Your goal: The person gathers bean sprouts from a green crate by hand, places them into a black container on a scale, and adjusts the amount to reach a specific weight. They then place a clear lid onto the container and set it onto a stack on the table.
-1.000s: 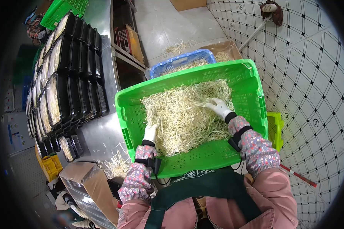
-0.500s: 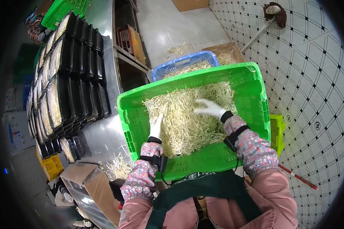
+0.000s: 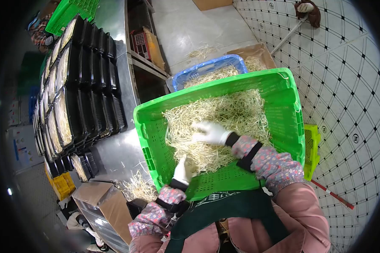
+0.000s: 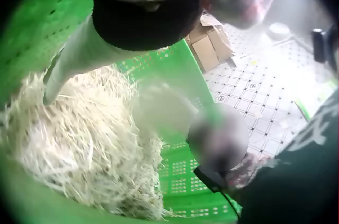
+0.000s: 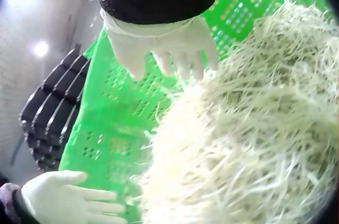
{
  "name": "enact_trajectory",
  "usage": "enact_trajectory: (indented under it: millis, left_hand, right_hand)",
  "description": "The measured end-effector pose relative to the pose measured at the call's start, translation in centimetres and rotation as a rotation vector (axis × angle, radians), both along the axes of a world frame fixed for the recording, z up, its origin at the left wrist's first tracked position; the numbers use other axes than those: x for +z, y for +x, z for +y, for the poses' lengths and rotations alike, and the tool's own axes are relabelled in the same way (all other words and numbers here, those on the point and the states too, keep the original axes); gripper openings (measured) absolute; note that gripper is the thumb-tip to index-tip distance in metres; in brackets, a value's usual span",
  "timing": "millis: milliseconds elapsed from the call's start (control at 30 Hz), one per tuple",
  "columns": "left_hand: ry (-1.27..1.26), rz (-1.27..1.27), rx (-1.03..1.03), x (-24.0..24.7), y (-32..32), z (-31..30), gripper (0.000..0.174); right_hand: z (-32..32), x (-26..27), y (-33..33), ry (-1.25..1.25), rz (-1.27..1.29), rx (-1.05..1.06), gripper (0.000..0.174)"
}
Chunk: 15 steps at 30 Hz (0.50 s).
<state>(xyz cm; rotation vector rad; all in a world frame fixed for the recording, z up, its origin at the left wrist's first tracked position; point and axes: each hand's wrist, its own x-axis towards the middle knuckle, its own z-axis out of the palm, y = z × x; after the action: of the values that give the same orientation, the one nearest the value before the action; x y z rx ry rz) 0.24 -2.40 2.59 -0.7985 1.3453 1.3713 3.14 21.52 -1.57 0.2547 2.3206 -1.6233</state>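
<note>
A green perforated crate (image 3: pixel 221 185) holds a big heap of pale bean sprouts (image 3: pixel 240 109). My gloved right hand (image 3: pixel 213 133) is over the middle of the heap, palm down. In the right wrist view the right hand (image 5: pixel 159 49) has its fingers loosely extended, with the tips right at the sprouts (image 5: pixel 238 144) and nothing gripped. My gloved left hand (image 3: pixel 183 170) is at the heap's near left edge, thumb up. Its fingers are straight in the right wrist view, where the left hand (image 5: pixel 69 200) lies beside the sprouts.
Stacked black trays (image 3: pixel 80 84) of sprouts stand on the metal table (image 3: pixel 118 149) at left. Loose sprouts (image 3: pixel 139 187) lie near the table's end by a cardboard box (image 3: pixel 101 206). Behind the crate sits a blue basket (image 3: pixel 211 69) of sprouts; a yellow-green crate (image 3: pixel 311 152) stands right.
My right hand has swept left and nearer across the sprouts. My left hand has shifted right and nearer to me along the heap's edge.
</note>
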Motion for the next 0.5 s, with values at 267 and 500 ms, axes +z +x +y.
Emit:
enact_trajectory:
  millis: [267, 500]
  left_hand:
    - [-0.420, 1.596, -0.997, -7.1, -9.9, 7.1, 0.064]
    - [-0.269, 0.969, -1.649, -4.1, -5.0, 2.5, 0.062]
  right_hand:
    - [7.2, -9.0, -3.3, 0.591, -0.473, -0.462, 0.068]
    - [-3.1, -0.4, -0.2, 0.440, -0.201, 0.181, 0.086]
